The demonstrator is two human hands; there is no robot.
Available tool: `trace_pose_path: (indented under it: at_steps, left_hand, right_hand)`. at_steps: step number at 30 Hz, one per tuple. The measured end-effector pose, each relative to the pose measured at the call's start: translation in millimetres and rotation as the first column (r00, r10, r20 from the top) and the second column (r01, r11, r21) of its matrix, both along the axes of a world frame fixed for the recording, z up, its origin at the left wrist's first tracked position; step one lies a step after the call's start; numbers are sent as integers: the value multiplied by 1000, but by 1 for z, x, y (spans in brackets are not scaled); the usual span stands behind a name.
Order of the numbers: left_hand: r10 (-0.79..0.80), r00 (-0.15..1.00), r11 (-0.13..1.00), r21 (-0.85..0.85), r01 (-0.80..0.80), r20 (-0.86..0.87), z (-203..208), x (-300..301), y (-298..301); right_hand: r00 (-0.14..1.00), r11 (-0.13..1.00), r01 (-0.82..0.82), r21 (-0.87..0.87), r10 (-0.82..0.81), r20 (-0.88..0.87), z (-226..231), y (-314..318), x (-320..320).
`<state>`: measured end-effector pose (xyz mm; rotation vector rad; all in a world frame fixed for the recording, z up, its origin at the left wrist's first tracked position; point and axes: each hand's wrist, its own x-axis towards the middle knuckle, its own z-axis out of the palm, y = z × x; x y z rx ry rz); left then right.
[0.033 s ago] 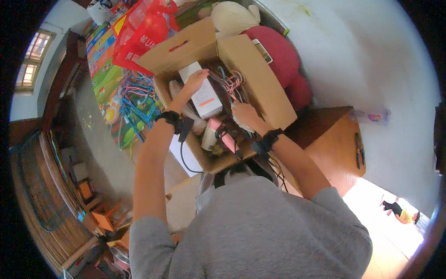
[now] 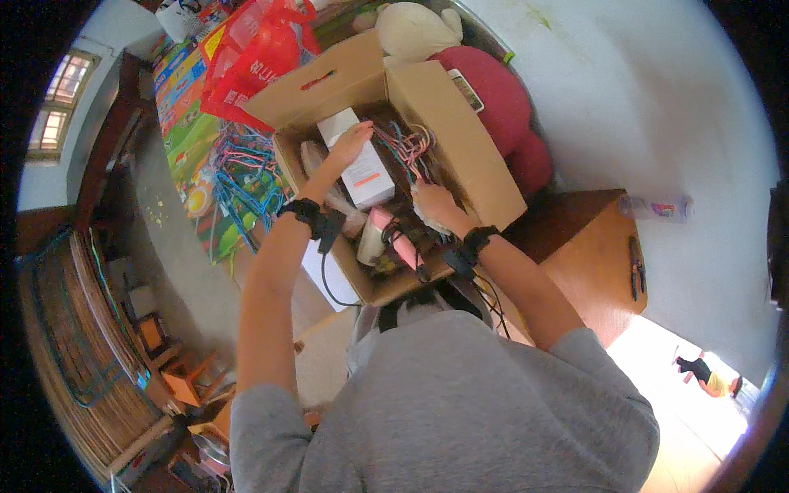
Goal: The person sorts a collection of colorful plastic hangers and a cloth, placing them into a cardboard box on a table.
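An open cardboard box [image 2: 485, 177] sits in front of me, full of odds and ends. My left hand [image 2: 349, 144] lies on a white oblong box [image 2: 366, 177] standing inside it, fingers curled over its far end. My right hand [image 2: 434, 205] reaches into the middle of the cardboard box, fingers bent down among tangled pink and blue wire hangers [image 2: 403, 148]; what they grip is hidden. A pink and white item [image 2: 386, 230] lies in the box between my wrists. Both wrists wear black straps.
A red plastic bag [image 2: 263, 49] stands behind the box. More hangers [image 2: 238, 181] lie on a colourful mat [image 2: 185, 131] to the left. A cream plush toy [image 2: 419, 33] and a red one [image 2: 501, 99] sit behind right. A wooden table [image 2: 592, 246] holds a bottle [image 2: 657, 207].
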<state>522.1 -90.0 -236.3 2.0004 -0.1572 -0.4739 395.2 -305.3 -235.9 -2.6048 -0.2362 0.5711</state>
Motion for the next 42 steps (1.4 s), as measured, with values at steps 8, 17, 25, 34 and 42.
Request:
trace_pose_path:
  at_steps: [8,17,25,34,42]
  left_hand:
    - [-169,978,985,9,170,123,26,-68,-39]
    - [638,678,738,-38,-674,365,82,-155,115]
    - [685,723,602,486,-633,93,-64,-241,276]
    - [574,801,741,522,-422,-168,-148,-273,298]
    - [644,764,675,435,-596,48,-107,-270,301]
  right_hand:
    - [942,941,-335,-42,335,-4,-55,-8,-6]
    - [927,881,343,327,-374,37,91,-26,-37]
    - [571,-53,821,569,34,-820,127,81,-36]
    - [516,8,854,521,120,-848,116,277,-70]
    - [442,18,896,443,59,-895,106,296,-89]
